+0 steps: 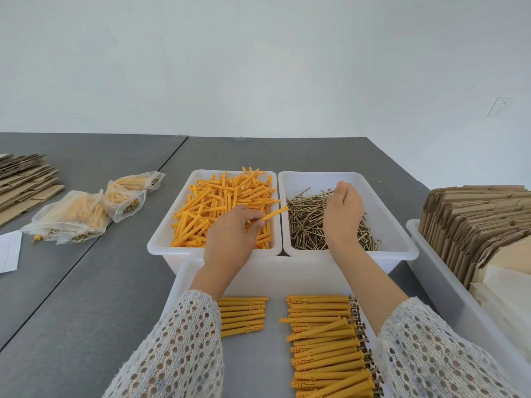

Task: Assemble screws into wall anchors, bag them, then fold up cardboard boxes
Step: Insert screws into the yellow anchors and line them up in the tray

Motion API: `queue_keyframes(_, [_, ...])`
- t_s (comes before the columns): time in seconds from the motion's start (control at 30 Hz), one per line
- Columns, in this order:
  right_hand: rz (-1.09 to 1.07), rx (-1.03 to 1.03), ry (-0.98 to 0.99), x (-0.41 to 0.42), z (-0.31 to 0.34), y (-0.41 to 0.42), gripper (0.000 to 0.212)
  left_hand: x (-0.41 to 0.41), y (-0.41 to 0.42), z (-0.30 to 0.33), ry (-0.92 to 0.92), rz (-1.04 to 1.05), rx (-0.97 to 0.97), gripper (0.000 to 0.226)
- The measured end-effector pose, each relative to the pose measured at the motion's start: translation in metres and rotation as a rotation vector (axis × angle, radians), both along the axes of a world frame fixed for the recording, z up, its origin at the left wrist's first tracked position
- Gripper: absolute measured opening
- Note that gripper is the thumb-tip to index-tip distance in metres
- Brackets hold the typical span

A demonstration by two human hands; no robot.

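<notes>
Pinched between thumb and fingertips of the left hand (230, 237), one orange wall anchor (274, 214) juts up and to the right, its free end over the divide between the two white bins. Left hand hovers over the near right corner of the anchor bin (161, 239), knuckles up, wrist bent, forearm coming from a white open-knit sleeve (178, 349).

Right hand (343, 214) reaches into the screw bin (402, 242), fingers curled down onto the pile of brass-coloured screws (304, 225); fingertips hidden behind the hand, so can't tell whether it has got hold of a screw.

Anchors in the bin (218, 202) are ribbed plastic tubes, heaped loose, all directions. Screws thin, long, tangled.

Nearer the person, a shallow white tray (275, 277) holds two rows: bare anchors (242, 315) on the left, anchors w/ screw heads showing (324, 343) on the right, laid roughly parallel.

Left on the grey table (86, 282): clear zip bags of assembled anchors (86, 214), flat cardboard sheets (26, 182) behind them, near the table's left edge. Right: another white bin w/ upright flat-packed corrugated cardboard (474, 222).
</notes>
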State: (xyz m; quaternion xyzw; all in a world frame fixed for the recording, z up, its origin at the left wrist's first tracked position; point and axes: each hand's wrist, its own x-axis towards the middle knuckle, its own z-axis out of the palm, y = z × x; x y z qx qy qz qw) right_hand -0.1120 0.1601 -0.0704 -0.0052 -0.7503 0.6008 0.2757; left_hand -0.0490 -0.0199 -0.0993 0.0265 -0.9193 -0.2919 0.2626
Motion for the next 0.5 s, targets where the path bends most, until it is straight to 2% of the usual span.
queue_keyframes(0.2, [-0.010, 0.083, -0.003, 0.000, -0.004, -0.003, 0.042, 0.000, 0.000, 0.000, 0.008, -0.004, -0.022, 0.016])
queue_keyframes(0.5, [0.204, 0.292, 0.008, 0.006, -0.010, -0.025, 0.042, 0.000, 0.001, 0.001, -0.001, -0.013, -0.013, 0.016])
